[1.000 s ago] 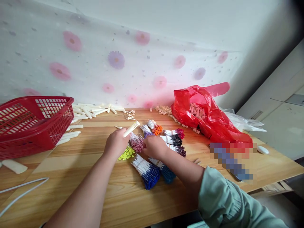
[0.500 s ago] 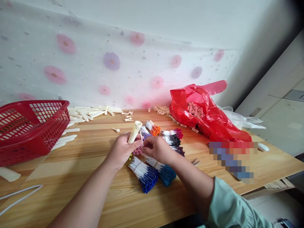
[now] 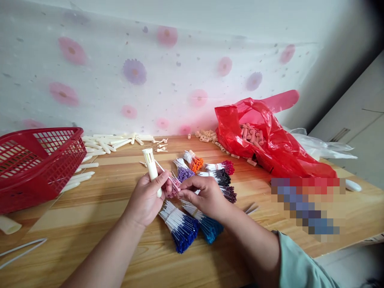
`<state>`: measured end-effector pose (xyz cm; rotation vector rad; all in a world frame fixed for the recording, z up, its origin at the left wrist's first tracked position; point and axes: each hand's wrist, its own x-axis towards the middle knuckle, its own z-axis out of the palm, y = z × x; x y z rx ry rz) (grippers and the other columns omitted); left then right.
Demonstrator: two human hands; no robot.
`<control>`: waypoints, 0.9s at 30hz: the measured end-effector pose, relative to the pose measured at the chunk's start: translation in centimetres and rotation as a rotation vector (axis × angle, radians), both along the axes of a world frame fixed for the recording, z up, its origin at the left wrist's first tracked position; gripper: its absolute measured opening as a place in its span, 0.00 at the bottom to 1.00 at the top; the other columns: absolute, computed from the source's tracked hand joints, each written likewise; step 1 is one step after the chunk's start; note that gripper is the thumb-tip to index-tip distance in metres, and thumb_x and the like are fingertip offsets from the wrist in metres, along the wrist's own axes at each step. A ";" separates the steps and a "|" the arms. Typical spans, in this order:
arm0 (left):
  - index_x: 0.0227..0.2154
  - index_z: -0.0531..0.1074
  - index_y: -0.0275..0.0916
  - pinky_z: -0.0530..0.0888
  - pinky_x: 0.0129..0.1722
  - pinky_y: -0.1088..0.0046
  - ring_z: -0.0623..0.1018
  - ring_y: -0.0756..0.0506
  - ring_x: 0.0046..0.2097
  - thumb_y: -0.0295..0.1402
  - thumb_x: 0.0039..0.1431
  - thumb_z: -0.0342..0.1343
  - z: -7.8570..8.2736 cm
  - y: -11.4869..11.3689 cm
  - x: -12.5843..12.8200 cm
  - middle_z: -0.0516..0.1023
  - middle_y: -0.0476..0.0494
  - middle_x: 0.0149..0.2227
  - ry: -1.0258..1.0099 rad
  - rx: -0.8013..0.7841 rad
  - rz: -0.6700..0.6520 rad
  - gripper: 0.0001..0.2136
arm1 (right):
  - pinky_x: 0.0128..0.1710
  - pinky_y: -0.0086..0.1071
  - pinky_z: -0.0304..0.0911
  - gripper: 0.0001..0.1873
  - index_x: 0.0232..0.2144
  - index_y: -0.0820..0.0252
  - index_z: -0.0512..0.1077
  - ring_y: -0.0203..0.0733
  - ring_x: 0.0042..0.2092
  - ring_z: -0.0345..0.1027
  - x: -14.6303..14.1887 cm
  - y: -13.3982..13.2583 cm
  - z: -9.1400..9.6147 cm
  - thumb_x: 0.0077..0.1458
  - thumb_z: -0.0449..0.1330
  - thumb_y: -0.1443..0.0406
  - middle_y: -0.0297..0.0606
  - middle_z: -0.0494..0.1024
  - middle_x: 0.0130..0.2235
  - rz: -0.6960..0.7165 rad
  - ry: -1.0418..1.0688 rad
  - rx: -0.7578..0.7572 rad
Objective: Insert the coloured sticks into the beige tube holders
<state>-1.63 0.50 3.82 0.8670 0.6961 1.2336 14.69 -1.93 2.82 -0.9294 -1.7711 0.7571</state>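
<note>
My left hand (image 3: 147, 202) is closed around a cream plastic tube (image 3: 151, 168), tilted with its slotted end up. Across its fingers lies a thin white stick (image 3: 160, 165). Thumb and fingertips of my right hand (image 3: 207, 196) pinch the pinkish end of that stick, close to the left fingers. Pink-tipped sticks (image 3: 172, 192) show behind and between the hands, partly hidden. Around them lie bundles of white sticks with coloured ends: dark blue (image 3: 181, 230), teal (image 3: 208, 228), purple (image 3: 184, 172), orange (image 3: 195, 162), red (image 3: 225, 167) and black (image 3: 220, 176).
A red plastic basket (image 3: 45, 176) stands at the left beside many cream tubes (image 3: 105, 146). At the right, an open red bag (image 3: 288, 148) holds pink slotted pieces (image 3: 251, 134). Scissors (image 3: 251, 208) lie beside my right forearm, and a white cable (image 3: 24, 248) at front left.
The cream tube has moved left and tilted the other way in my left hand. The white stick now slants across the left fingers toward my right fingertips. The view has shifted slightly.
</note>
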 end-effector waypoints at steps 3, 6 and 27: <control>0.24 0.71 0.34 0.68 0.24 0.81 0.71 0.54 0.23 0.32 0.43 0.68 0.1 -0.5 0.4 0.73 0.50 0.22 0.016 0.015 -0.068 0.11 | 0.30 0.27 0.66 0.06 0.28 0.62 0.75 0.36 0.29 0.72 0.0 -0.2 0.3 0.52 0.62 0.64 0.37 0.79 0.27 -0.070 0.084 -0.038; 0.24 0.73 0.33 0.69 0.24 0.81 0.71 0.54 0.24 0.32 0.42 0.69 0.1 -0.7 0.6 0.74 0.49 0.22 0.015 0.048 -0.058 0.10 | 0.33 0.30 0.69 0.07 0.29 0.61 0.75 0.37 0.30 0.73 -0.3 -0.5 0.3 0.50 0.63 0.62 0.36 0.79 0.28 0.041 0.329 -0.228; 0.16 0.76 0.37 0.63 0.23 0.75 0.67 0.48 0.22 0.40 0.43 0.65 -0.3 0.2 -1.5 0.70 0.46 0.17 0.722 0.583 -0.245 0.12 | 0.30 0.30 0.73 0.16 0.38 0.57 0.76 0.40 0.33 0.75 6.1 -8.1 7.2 0.47 0.61 0.77 0.37 0.80 0.32 -0.204 0.132 0.515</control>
